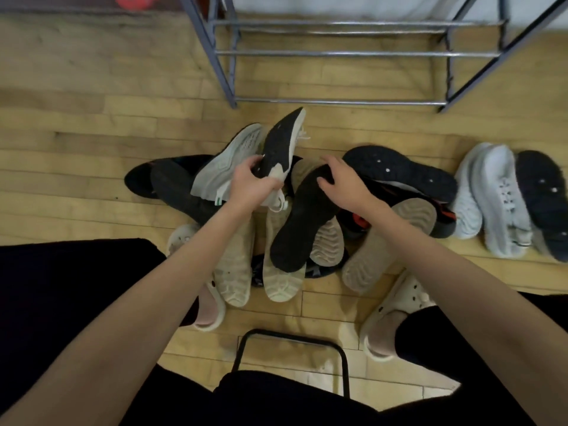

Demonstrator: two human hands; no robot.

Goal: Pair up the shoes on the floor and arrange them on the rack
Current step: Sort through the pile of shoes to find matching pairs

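Note:
A heap of shoes lies on the wooden floor in front of me, most of them sole up. My left hand [250, 184] grips the heel of a white sneaker with a black sole [282, 141], lifted and tilted above the heap. My right hand [345, 182] is closed on the toe end of a black-soled shoe [302, 222] that rests on the heap. Beside the lifted sneaker lies a white-soled sneaker [230, 161]. Beige-soled shoes [384, 241] lie below. The metal shoe rack [338, 53] stands just beyond the heap, its bars bare.
Two pale sneakers [498, 198] and a dark-soled shoe [544, 201] lie in a row at the right. My feet wear cream clogs [396, 312] on either side of the heap. A black stool frame [292, 336] sits between my knees. A red object [135, 1] is at the far left.

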